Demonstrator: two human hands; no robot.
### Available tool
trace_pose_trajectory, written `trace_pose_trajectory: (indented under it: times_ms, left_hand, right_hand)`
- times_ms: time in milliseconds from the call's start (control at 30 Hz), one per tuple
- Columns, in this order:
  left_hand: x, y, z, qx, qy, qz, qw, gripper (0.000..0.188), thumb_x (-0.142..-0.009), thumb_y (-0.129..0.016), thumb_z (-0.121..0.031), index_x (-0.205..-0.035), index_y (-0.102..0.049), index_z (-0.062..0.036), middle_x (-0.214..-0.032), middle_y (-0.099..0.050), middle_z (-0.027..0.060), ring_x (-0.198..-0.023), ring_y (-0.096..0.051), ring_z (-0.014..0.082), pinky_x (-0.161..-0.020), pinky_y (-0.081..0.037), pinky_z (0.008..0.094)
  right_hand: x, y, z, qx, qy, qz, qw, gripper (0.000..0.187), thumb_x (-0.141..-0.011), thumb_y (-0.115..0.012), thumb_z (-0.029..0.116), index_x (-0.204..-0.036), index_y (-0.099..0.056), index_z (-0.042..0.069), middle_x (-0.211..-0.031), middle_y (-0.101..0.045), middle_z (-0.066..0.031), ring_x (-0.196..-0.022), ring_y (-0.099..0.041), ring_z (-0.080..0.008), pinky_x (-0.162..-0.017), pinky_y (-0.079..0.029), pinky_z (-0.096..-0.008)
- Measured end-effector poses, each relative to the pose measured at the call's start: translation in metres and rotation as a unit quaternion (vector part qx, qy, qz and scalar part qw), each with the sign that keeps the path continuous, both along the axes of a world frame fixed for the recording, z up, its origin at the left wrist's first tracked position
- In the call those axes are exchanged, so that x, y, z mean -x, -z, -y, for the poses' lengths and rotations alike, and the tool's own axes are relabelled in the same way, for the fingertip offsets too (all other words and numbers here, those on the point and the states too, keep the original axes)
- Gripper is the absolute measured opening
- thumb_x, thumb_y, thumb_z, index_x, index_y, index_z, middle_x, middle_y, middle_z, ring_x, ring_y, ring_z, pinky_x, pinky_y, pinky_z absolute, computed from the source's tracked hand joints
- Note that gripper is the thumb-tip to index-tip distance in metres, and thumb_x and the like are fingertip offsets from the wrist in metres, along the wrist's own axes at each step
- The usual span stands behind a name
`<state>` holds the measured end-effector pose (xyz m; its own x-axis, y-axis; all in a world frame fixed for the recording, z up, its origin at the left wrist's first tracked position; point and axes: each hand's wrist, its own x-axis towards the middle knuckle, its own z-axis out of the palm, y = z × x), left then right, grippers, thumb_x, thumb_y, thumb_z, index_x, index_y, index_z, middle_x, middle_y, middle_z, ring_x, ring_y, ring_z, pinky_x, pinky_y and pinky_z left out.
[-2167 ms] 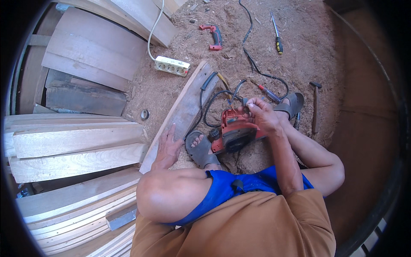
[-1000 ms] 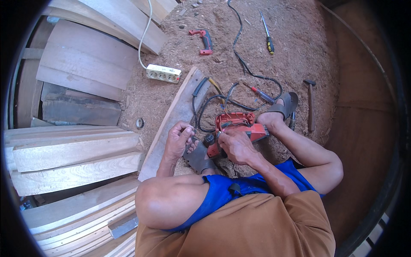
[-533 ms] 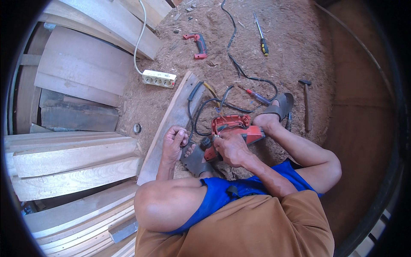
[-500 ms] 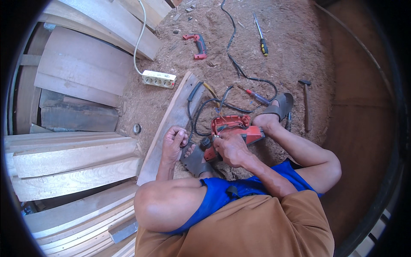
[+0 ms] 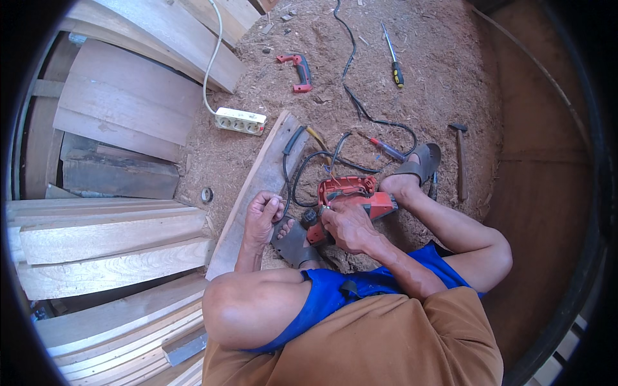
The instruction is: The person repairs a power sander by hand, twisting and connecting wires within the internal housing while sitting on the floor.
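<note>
A red electric planer (image 5: 380, 204) sits on the sawdust between my feet, its top housing open with thin wires showing inside. My right hand (image 5: 353, 228) is closed over its near side, fingers curled against the body; the fingertips are partly hidden. To the left of the planer, my left hand (image 5: 262, 215) is raised with thumb and fingers pinched together. Whatever it holds is too small to make out. A black knob (image 5: 309, 217) shows on the planer's left end. The black cord (image 5: 302, 170) loops on the ground just beyond it.
A loose red-and-grey handle piece (image 5: 300, 72), a yellow-black screwdriver (image 5: 396, 72), a red-tipped screwdriver (image 5: 387, 149) and a hammer (image 5: 461, 161) lie on the sawdust. A white power strip (image 5: 240, 121), a tape roll (image 5: 206, 195) and a plank (image 5: 248, 199) are left. Stacked boards (image 5: 116, 235) line that side.
The view has shifted very slightly. Both hands keep nearly the same places, the left pinched and the right on the planer.
</note>
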<state>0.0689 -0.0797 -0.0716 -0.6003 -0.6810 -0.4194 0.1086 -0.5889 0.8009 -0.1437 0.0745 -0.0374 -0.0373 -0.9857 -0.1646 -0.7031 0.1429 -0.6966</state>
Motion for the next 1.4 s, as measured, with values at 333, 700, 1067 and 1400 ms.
trace_pose_trajectory:
  times_ms: [333,700,1067,1400]
  left_hand:
    - [0.0003,-0.0001,0.0001,0.001,0.002,-0.004,1.0,0.016,-0.098,-0.067,-0.02,-0.104,-0.063,-0.0058,-0.085,-0.064,0.0027,-0.068,-0.055,0.0054,-0.061,-0.045,0.018]
    - [0.0008,0.001,-0.0007,-0.001,0.002,-0.003,1.0,0.016,-0.099,-0.067,-0.021,-0.104,-0.063,-0.0059,-0.085,-0.065,0.0025,-0.068,-0.055,0.0048,-0.061,-0.045,0.0175]
    - [0.0019,-0.0005,-0.0011,-0.008,0.005,-0.004,1.0,0.016,-0.099,-0.067,-0.021,-0.104,-0.063,-0.0056,-0.085,-0.065,0.0019,-0.068,-0.055,0.0039,-0.061,-0.047,0.0168]
    - [0.0005,0.0005,-0.001,-0.003,0.008,-0.002,1.0,0.015,-0.1,-0.066,-0.02,-0.104,-0.064,-0.0058,-0.085,-0.065,0.0015,-0.069,-0.055,0.0036,-0.061,-0.047,0.0172]
  right_hand:
    - [-0.0002,-0.0008,0.0002,-0.018,-0.004,-0.004,1.0,0.007,-0.084,-0.063,0.012,-0.088,-0.061,0.008,-0.086,-0.063,-0.0176,-0.085,-0.062,-0.0385,-0.07,-0.045,-0.0504]
    - [-0.0004,-0.0004,-0.0009,-0.01,0.0,0.001,1.0,0.007,-0.084,-0.064,0.013,-0.089,-0.061,0.008,-0.087,-0.063,-0.0169,-0.086,-0.062,-0.0378,-0.07,-0.045,-0.0497]
    - [-0.0004,-0.0017,-0.002,-0.026,-0.001,-0.001,1.0,0.01,-0.086,-0.063,0.015,-0.093,-0.063,0.008,-0.093,-0.063,-0.0184,-0.087,-0.062,-0.039,-0.072,-0.045,-0.0506]
    - [0.0001,-0.0025,-0.0005,-0.022,-0.005,-0.005,1.0,0.009,-0.085,-0.064,0.014,-0.092,-0.063,0.008,-0.09,-0.063,-0.0181,-0.086,-0.062,-0.0387,-0.071,-0.045,-0.0503]
